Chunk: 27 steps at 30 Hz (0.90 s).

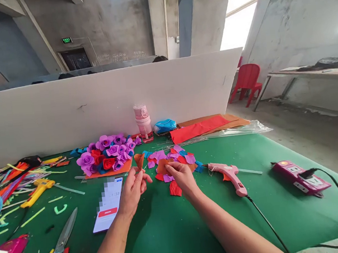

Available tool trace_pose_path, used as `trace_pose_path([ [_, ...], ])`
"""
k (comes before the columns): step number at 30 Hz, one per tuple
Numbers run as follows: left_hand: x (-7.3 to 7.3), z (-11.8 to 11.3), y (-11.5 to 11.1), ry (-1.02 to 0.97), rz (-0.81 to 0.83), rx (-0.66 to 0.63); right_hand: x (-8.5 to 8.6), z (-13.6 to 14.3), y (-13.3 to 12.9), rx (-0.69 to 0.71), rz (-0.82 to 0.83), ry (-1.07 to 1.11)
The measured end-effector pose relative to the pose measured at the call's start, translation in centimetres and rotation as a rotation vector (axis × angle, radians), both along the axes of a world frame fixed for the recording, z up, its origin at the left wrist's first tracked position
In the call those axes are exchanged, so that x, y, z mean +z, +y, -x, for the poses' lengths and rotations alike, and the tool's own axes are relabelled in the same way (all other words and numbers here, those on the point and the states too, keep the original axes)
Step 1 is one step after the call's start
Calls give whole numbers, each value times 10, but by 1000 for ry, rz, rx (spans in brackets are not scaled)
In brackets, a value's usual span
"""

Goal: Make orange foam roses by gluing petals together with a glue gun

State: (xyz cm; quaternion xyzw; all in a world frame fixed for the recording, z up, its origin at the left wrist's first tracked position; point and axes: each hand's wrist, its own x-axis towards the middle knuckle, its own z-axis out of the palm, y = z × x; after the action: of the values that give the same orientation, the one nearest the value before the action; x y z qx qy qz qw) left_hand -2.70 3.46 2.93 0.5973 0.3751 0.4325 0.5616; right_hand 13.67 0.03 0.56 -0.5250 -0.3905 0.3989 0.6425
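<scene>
An orange-brown paper cone [139,160] stands upright between the closed fingers of my left hand [134,188], above the top right of a lit phone [108,209]. My right hand [182,177] pinches an orange-brown petal [163,167] over a pile of loose petals [158,155] in purple, red and blue. A red petal [175,189] lies just below that pile. To the right, a pink glue gun [228,174] rests on the green table [174,234]. Behind my left hand sits a bunch of purple, red and blue paper flowers [108,153].
Scissors [64,232], red-and-yellow pliers, a yellow glue gun [38,191] and coloured strips lie left. A pink bottle [143,123], blue packet [165,125] and red paper [199,128] line the white partition [94,106]. A corded pink power strip [301,177] is right.
</scene>
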Motion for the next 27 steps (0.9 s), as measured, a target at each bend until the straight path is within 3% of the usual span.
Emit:
trace_pose_path([
  [7, -12, -5, 1, 18, -30, 82, -2, 1, 0, -38, -43, -46],
  [12, -12, -7, 2, 35, -65, 159, 2, -3, 0, -93, -56, -94],
  [27, -9, -19, -6, -119, 180, 115, 17, 2, -12, -52, -118, -149],
])
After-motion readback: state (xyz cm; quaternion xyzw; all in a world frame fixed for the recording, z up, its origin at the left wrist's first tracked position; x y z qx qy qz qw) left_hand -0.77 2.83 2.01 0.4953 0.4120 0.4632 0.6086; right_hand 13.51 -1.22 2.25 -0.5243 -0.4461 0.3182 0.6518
